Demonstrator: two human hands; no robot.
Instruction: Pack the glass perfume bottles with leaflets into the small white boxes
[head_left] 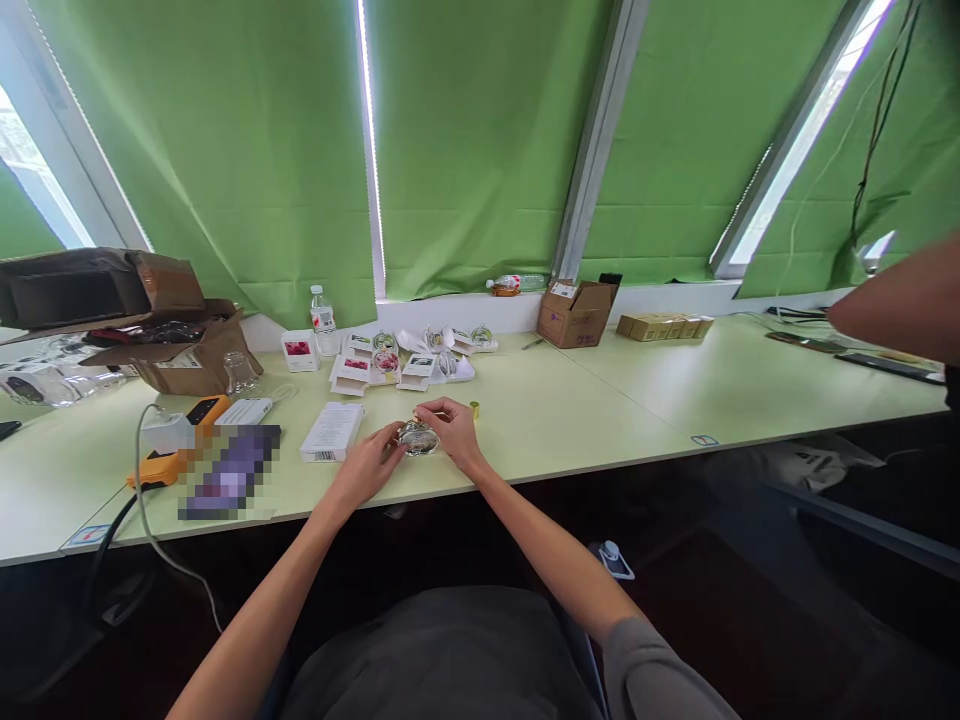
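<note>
1. Head view: glass bottle (418,437) btwn both hands, at tabletop (540,440); base contact unclear.
2. L hand (369,464): fingers curled, gripping bottle's side. R hand (454,431): fingertips pinching its gold top.
3. Risk (judged): smooth glass + uneven finger pressure may cause slip or tip. Gold cap-like piece (474,409), just beyond R hand, could roll if bumped.
4. White box (332,432), just left of L hand: looks closed; contents n/v.
5. Open white packs (350,376), beyond hands: round glass items (385,361) in/among them; exact seating unclear.
6. Brown carton (574,315), far right of R hand: contents n/v.
</note>
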